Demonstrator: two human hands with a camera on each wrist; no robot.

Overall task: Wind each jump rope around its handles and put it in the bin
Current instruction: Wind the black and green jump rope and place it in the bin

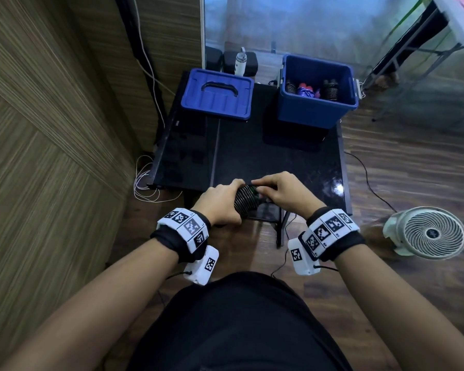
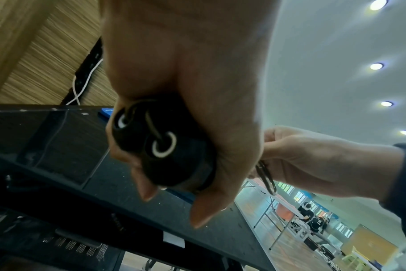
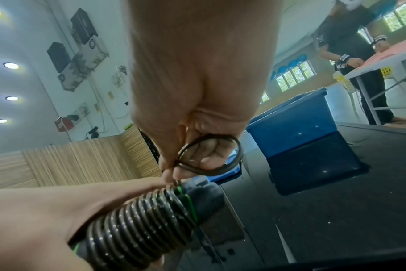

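A black jump rope [image 1: 245, 200] is coiled tightly round its two paired handles [image 2: 155, 144], which have green trim [image 3: 190, 203]. My left hand [image 1: 220, 202] grips the bundle over the near edge of the black table [image 1: 279, 156]. My right hand [image 1: 281, 191] pinches the last short loop of rope [image 3: 211, 155] just above the bundle's far end. The open blue bin [image 1: 316, 108] stands at the table's far right and holds several wound ropes [image 1: 330, 89].
The bin's blue lid [image 1: 217, 93] lies at the far left of the table. A white fan [image 1: 429, 232] sits on the wood floor to the right. A wooden wall [image 1: 51, 129] runs close on the left, with white cables [image 1: 145, 183] below.
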